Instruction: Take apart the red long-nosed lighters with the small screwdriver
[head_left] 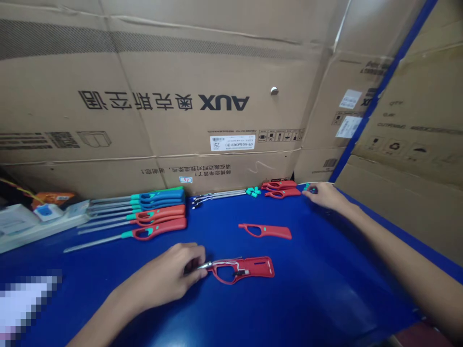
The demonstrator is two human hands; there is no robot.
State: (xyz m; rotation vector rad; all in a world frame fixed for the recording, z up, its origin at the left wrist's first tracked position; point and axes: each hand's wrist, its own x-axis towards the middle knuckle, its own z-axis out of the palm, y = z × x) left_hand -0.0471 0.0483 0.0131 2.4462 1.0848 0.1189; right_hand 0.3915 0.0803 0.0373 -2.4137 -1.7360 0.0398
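A: open red shell [249,268] sits mid blue table [318,284], our left hand [173,277] fingers pinched on its metal tube [204,265]

B: imo we shd pin it flat so wires [227,263] stay seated. right hand [323,194] is on a teal bit [310,189] far right, can't tell if gripped

1. The left hand [173,277] is bare, and its forearm shows uncovered down to the bottom edge of the view.
2. The right hand [323,195] is bare too; its long forearm is uncovered, slightly blurred toward the right edge.
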